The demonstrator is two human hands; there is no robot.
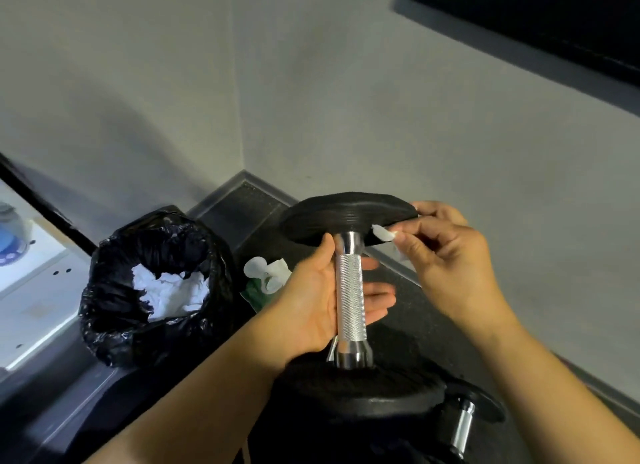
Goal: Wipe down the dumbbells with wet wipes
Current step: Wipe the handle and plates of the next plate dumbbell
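Note:
A dumbbell (349, 290) stands upright in the middle of the head view, with black round plates at top and bottom and a knurled chrome handle. My left hand (311, 301) cups the handle from the left, fingers loosely curled behind it. My right hand (450, 255) pinches a small white wet wipe (384, 234) against the underside and rim of the top plate (346, 214). A second dumbbell (464, 425) lies at the lower right, partly hidden by my right forearm.
A bin lined with a black bag (152, 287) stands to the left, with crumpled white wipes inside. A green wipe packet (263, 280) with a white wipe sticking out lies between bin and dumbbell. Grey walls meet in a corner behind.

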